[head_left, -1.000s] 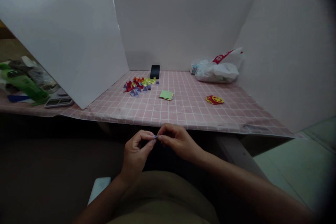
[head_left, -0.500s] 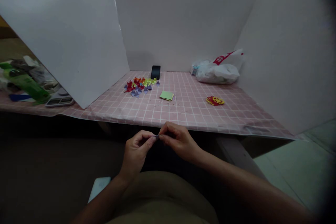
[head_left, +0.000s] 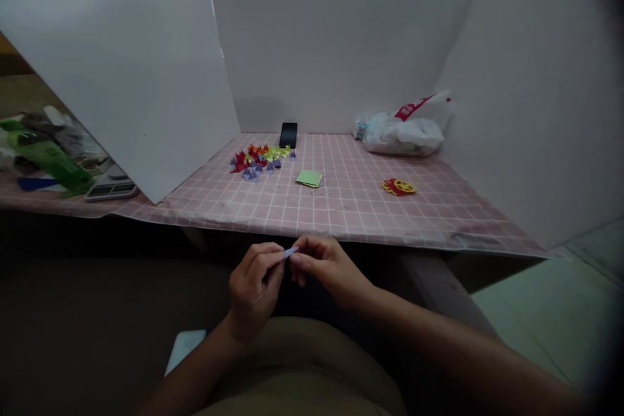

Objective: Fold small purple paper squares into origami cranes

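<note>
My left hand (head_left: pixel 254 286) and my right hand (head_left: pixel 327 268) meet in front of the table's near edge, above my lap. Both pinch a small folded piece of purple paper (head_left: pixel 290 251) between thumb and fingertips. On the pink checked tablecloth (head_left: pixel 341 208) behind them lies a cluster of small folded paper figures (head_left: pixel 259 159) in red, orange, yellow-green and purple. A small stack of green paper squares (head_left: pixel 309 177) lies to the right of that cluster.
A black phone (head_left: pixel 288 134) leans at the back wall. A red and yellow paper piece (head_left: pixel 398 186) and a white plastic bag (head_left: pixel 404 130) lie at the right. White boards enclose the table. Left of them are a calculator (head_left: pixel 110 190) and green clutter (head_left: pixel 46 156).
My hands have dropped slightly and the purple paper now sticks out more between my fingertips. The things on the table have not moved.
</note>
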A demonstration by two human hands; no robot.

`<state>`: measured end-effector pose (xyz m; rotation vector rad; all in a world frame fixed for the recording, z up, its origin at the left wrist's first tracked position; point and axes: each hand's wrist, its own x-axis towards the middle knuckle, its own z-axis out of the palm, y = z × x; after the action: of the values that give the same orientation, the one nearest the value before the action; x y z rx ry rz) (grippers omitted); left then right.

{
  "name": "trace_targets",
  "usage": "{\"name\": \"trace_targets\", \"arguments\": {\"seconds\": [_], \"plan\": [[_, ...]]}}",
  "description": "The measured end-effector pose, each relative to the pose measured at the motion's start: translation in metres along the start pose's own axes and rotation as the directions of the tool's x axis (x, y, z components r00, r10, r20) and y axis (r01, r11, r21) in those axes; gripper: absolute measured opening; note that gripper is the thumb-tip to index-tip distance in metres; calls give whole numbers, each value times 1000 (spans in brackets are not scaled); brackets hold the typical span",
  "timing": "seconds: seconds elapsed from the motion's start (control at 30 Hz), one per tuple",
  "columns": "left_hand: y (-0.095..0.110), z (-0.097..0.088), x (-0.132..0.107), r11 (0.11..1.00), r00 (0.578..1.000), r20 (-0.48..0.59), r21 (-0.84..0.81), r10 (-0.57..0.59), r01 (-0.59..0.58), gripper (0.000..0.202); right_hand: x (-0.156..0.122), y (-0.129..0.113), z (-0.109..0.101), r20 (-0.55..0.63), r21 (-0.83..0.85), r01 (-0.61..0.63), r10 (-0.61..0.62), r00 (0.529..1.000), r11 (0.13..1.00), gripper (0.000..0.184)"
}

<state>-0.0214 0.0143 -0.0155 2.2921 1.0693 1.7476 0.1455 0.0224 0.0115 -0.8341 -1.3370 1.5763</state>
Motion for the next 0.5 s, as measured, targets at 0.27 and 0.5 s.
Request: {"name": "trace_targets", "arguments": {"seconds": [0.27,0.5], "plan": [[-2,4,-3,995,998,1,64,70,-70,26,2,0,0,-44,35,3,-1,999,999,15],[5,3,7,830,878,153,-286,-454,479,5,6,-2,-10,-45,-277,16,-30,999,961,2]]}}
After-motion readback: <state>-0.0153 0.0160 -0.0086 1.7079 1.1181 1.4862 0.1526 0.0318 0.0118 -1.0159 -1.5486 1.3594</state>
